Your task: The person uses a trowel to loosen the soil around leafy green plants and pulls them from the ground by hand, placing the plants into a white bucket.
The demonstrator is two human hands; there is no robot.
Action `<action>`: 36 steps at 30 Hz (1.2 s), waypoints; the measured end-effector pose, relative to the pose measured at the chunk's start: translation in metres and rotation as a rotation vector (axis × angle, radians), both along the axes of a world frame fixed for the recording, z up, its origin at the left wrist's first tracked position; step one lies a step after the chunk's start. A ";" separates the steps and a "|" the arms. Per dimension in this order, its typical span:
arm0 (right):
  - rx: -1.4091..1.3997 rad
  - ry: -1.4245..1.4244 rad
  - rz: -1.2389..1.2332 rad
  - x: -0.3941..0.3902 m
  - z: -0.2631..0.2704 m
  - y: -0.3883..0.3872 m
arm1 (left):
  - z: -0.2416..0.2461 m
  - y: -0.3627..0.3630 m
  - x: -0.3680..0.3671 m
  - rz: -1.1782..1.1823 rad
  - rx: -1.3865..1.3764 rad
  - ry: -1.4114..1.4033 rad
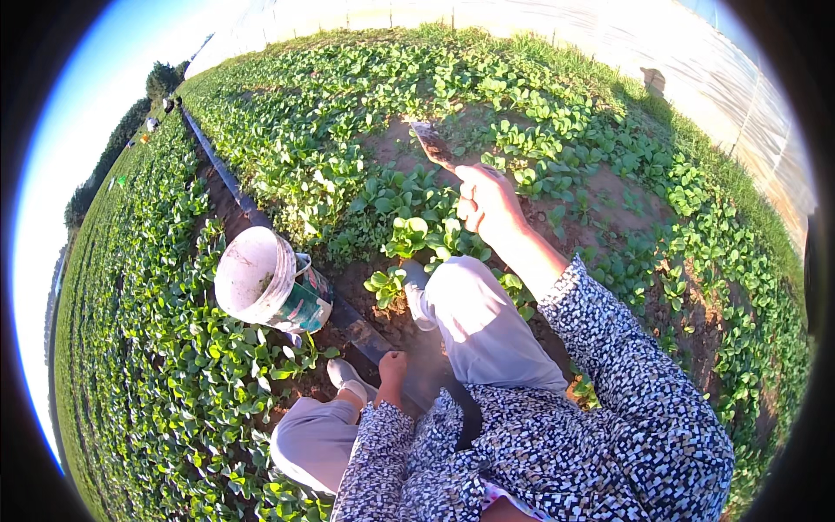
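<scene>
My right hand (pixel 489 199) is closed around the handle end of a flat-bladed hand tool (pixel 434 145). Its blade is smeared with brown soil and points up and away, above leafy green seedlings (pixel 406 236). Low between my knees is my left hand (pixel 393 368), fingers curled, beside a dark flat hose (pixel 359 329); whether anything is inside them is hidden. Left of my feet, a white and green plastic bucket (pixel 274 280) leans over with its mouth towards the left. A few green scraps show inside it, and its wire handle hangs at the side.
Rows of leafy plants (pixel 215 391) spread on the left, with more around bare soil (pixel 626 196) on the right. The hose (pixel 222 169) runs away along a furrow. Pale plastic sheeting (pixel 717 85) borders the far right. Small, unclear figures (pixel 152 124) are far off.
</scene>
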State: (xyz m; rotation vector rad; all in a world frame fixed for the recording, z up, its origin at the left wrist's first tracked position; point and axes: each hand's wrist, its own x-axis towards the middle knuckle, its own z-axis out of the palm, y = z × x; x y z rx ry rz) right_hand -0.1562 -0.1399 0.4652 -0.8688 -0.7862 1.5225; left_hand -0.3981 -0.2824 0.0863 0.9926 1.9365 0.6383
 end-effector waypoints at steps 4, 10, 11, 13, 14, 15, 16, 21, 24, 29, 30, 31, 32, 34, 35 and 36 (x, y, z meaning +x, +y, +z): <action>0.005 0.073 0.222 -0.079 -0.004 -0.006 | -0.067 -0.067 -0.008 -0.251 -0.291 0.041; -0.026 -0.011 0.319 -0.117 -0.013 0.005 | -0.110 -0.091 0.026 -0.992 -0.083 -0.120; -0.064 -0.030 0.321 -0.125 -0.015 0.008 | -0.116 -0.087 0.015 -0.949 -0.088 -0.076; -0.132 -0.098 0.317 -0.131 -0.026 0.015 | -0.126 -0.076 -0.023 -0.741 -0.165 0.135; -0.118 -0.105 0.305 -0.132 -0.027 0.021 | -0.129 -0.063 -0.047 -0.630 -0.202 0.257; -0.151 -0.117 0.326 -0.135 -0.031 0.026 | -0.133 -0.055 -0.085 -0.520 -0.260 0.394; -0.142 -0.137 0.348 -0.137 -0.032 0.033 | -0.137 -0.044 -0.116 -0.425 -0.320 0.503; -0.156 -0.306 0.384 -0.155 -0.052 0.049 | -0.170 -0.040 -0.223 -0.280 -0.689 0.660; -0.124 -0.409 0.414 -0.164 -0.049 0.062 | -0.192 -0.043 -0.223 -0.320 -0.769 0.616; -0.028 -0.520 0.490 -0.182 -0.070 0.106 | -0.211 -0.039 -0.223 -0.334 -0.803 0.567; -0.040 -0.564 0.479 -0.190 -0.071 0.119 | -0.214 -0.031 -0.226 -0.342 -0.800 0.555; -0.088 -0.599 0.448 -0.201 -0.074 0.131 | -0.216 -0.024 -0.230 -0.345 -0.798 0.542; -0.136 -0.633 0.414 -0.212 -0.076 0.142 | -0.216 -0.020 -0.234 -0.354 -0.797 0.527; -0.159 -0.676 0.365 -0.226 -0.080 0.154 | -0.226 -0.011 -0.227 -0.357 -0.781 0.485; -0.178 -0.687 0.362 -0.231 -0.082 0.168 | -0.226 -0.005 -0.227 -0.375 -0.780 0.472; -0.181 -0.705 0.361 -0.238 -0.083 0.182 | -0.228 0.003 -0.226 -0.377 -0.776 0.455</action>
